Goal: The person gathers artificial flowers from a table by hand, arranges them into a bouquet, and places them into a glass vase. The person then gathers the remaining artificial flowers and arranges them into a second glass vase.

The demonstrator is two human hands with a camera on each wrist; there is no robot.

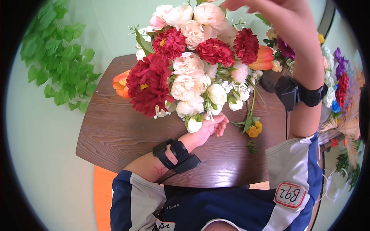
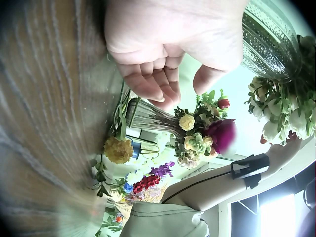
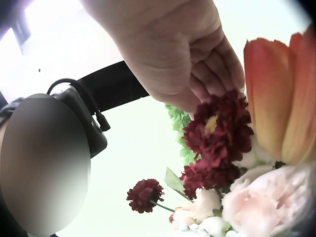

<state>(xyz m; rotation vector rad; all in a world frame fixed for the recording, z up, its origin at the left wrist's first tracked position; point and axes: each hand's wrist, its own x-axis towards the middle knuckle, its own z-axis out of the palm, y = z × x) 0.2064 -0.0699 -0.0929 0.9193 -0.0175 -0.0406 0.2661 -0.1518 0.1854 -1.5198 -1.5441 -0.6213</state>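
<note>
A large bouquet of red, cream, white and orange flowers, including a red bloom (image 1: 148,84), stands in a clear glass vase (image 2: 269,42). My left hand (image 1: 210,129) is low beside the bouquet, palm partly up with fingers loosely bent; in the left wrist view this hand (image 2: 173,39) holds nothing, close to the vase. My right hand (image 1: 262,7) reaches over the bouquet's far right, partly cut off by the frame. In the right wrist view the right hand (image 3: 182,54) has bent fingers behind a dark red flower (image 3: 217,128); whether they touch it is unclear.
On the wooden table (image 1: 111,127) a yellow flower (image 1: 254,129) lies right of my left hand. Another vase of flowers (image 2: 158,118) stands beyond it. Green leaves (image 1: 58,57) hang at the left, and more flowers (image 1: 341,90) are at the far right.
</note>
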